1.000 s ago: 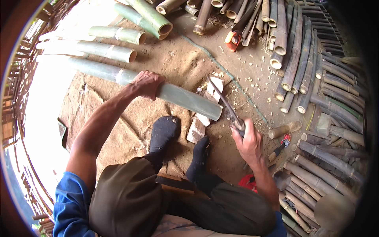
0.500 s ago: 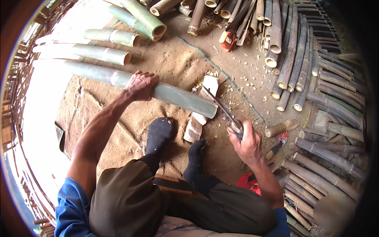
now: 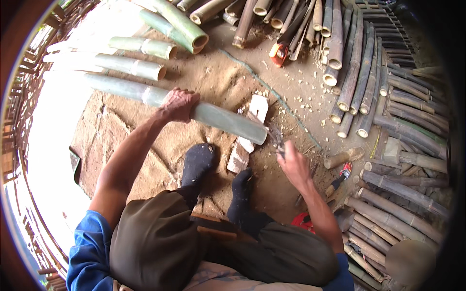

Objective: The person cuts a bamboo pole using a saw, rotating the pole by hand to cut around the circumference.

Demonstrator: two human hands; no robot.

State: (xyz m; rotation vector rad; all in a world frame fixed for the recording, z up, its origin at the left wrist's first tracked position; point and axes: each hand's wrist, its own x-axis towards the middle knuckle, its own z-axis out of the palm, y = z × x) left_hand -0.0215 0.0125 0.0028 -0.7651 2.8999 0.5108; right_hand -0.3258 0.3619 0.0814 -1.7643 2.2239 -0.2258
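Observation:
A thick pale-green bamboo pole point(image 3: 228, 122) slants across the ground, its cut end to the right of my feet. My left hand point(image 3: 179, 104) is wrapped over the pole around its middle, pressing down. Under the right end lies a pale, chipped block point(image 3: 240, 156), which shows on both sides of the pole. My right hand point(image 3: 295, 165) is closed around the handle of a dark-bladed knife point(image 3: 276, 137). The blade is smeared by motion close to the pole's cut end, and I cannot tell if it touches.
Several green bamboo poles point(image 3: 131, 64) lie at the upper left. Stacks of brown bamboo point(image 3: 357, 72) line the top and right. An orange-and-black tool point(image 3: 278, 53) stands near chips. A short bamboo piece point(image 3: 343, 157) and a red-handled tool point(image 3: 345, 170) lie right of my hand.
The knife has swung, its blade turning from a clear slant above the pole's end to a blur beside it. My right hand has shifted slightly up and left. My left hand keeps its hold.

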